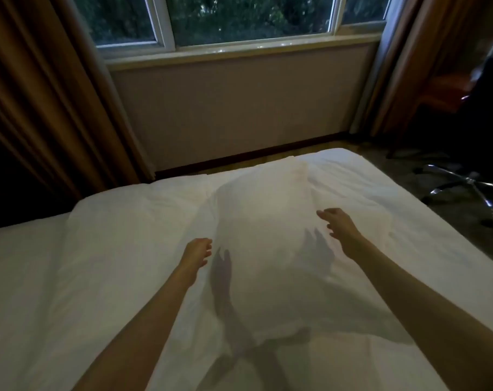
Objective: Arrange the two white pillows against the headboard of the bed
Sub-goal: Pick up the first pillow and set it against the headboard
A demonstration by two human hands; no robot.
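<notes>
White pillow [263, 235] lying on the bed [409, 210], long axis running away toward the window [239, 21]. Flanked by left hand [197, 253] and right hand [338, 224], both open, empty; right reaching farther along it.

Chair [462, 131] dark, cut off right

Plump white pillow [263, 221] flat, lengthwise on the white bed [112, 263], mid-mattress.
</notes>
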